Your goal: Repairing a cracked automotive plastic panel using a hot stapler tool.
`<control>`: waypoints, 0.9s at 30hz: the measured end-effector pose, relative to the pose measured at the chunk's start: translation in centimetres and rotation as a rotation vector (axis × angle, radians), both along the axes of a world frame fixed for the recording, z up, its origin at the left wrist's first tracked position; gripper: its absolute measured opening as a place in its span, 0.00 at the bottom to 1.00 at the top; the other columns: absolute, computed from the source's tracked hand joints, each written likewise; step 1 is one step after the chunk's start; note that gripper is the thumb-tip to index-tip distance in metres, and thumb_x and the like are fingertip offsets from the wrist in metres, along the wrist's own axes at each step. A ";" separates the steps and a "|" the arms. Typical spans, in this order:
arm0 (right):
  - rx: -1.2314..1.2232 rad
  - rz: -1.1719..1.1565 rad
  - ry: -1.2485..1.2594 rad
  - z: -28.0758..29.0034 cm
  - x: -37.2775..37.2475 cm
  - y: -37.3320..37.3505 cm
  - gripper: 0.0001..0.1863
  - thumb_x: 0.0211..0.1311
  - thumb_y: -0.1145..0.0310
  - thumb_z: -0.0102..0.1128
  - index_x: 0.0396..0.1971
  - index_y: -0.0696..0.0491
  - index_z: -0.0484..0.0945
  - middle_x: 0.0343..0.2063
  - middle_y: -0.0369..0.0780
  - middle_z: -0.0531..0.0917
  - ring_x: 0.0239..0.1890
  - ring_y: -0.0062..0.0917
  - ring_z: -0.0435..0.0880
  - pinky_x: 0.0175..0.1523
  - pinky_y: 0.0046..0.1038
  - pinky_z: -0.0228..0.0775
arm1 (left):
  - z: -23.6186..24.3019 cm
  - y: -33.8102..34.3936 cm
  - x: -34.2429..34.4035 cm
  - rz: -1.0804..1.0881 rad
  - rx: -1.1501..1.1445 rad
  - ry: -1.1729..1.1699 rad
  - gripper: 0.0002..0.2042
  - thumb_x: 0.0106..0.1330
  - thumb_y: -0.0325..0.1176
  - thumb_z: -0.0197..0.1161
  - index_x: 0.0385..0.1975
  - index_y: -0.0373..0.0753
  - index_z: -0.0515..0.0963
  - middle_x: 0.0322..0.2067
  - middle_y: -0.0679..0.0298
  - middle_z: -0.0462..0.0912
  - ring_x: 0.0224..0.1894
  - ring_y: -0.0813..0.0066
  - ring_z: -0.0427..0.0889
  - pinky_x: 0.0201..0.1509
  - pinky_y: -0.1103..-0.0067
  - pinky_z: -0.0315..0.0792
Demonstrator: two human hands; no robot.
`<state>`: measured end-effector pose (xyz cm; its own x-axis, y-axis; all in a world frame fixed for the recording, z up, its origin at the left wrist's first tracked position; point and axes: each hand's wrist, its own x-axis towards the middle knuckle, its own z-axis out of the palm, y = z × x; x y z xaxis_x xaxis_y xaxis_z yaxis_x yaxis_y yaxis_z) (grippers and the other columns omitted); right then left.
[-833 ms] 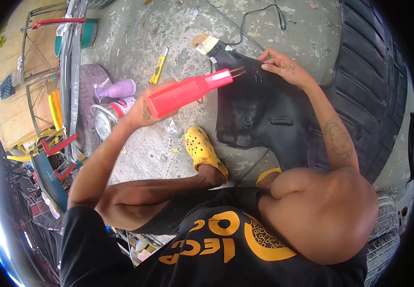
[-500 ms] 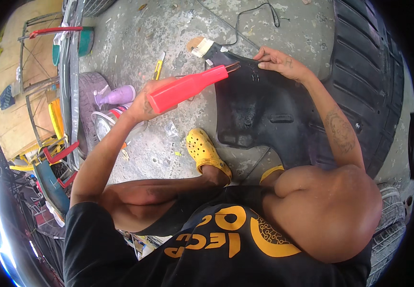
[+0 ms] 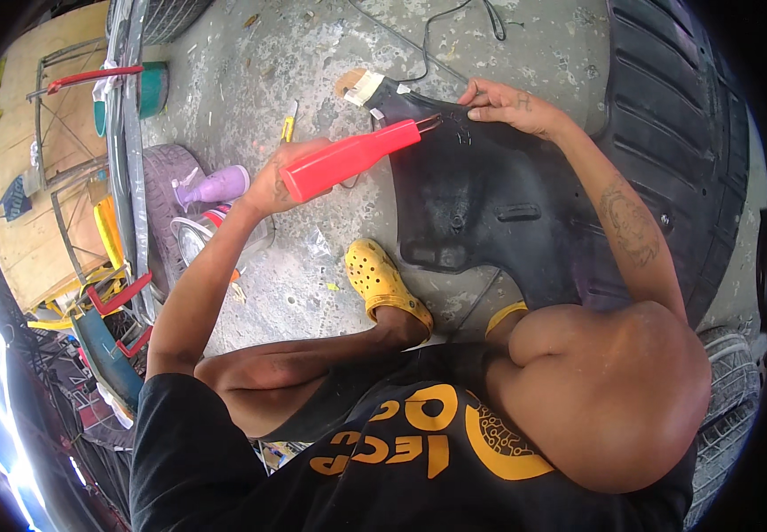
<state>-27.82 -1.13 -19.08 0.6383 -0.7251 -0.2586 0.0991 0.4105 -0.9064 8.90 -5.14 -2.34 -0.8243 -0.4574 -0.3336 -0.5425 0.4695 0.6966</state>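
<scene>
My left hand (image 3: 281,173) grips a red hand tool (image 3: 348,160), with two thin metal prongs pointing toward the upper right. The prongs are over a black moulded plastic panel (image 3: 450,191), near small metal pieces (image 3: 464,136) on it; whether they touch it I cannot tell. My right hand (image 3: 512,111) pinches the panel's upper edge, just right of the prongs. Pale tape (image 3: 365,89) is on the panel's narrow upper-left end. A yellow utility knife (image 3: 288,122) lies on the concrete left of the panel.
A larger ribbed black sheet (image 3: 667,115) lies at right, tyres (image 3: 716,417) below it. Left are a purple spray bottle (image 3: 215,186), a can (image 3: 192,235), a tyre (image 3: 161,168), a green bucket (image 3: 144,93), metal frames and plywood (image 3: 15,160). A cable (image 3: 428,49) lies above; my clogged foot (image 3: 379,279) below.
The view has drifted slightly, so floor objects, panel and both hands sit a little differently in the picture. The tool and right hand keep about the same places on the panel.
</scene>
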 end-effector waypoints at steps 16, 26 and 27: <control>-0.010 -0.002 0.000 0.2 0.2 0.5 0.14 0.68 0.64 0.60 0.49 0.51 0.71 0.41 0.33 0.80 0.45 0.15 0.73 0.54 0.22 0.63 | 0.2 -0.5 -0.3 -0.005 0.062 -0.022 0.16 0.52 0.32 0.69 0.39 0.34 0.75 0.31 0.56 0.77 0.33 0.54 0.79 0.39 0.69 0.72; -0.020 0.075 -0.018 3.1 1.5 -0.5 0.13 0.69 0.66 0.59 0.48 0.53 0.71 0.45 0.37 0.82 0.47 0.17 0.77 0.55 0.23 0.68 | 5.2 0.3 5.0 -0.078 0.037 -0.013 0.19 0.57 0.41 0.65 0.40 0.32 0.75 0.33 0.52 0.77 0.35 0.49 0.77 0.40 0.67 0.71; -0.018 0.089 -0.014 3.4 1.9 -0.5 0.13 0.69 0.66 0.59 0.48 0.53 0.71 0.45 0.37 0.82 0.47 0.17 0.77 0.55 0.23 0.68 | 6.6 0.4 4.4 -0.077 0.068 -0.037 0.20 0.56 0.41 0.65 0.40 0.31 0.74 0.34 0.51 0.77 0.36 0.48 0.77 0.40 0.67 0.71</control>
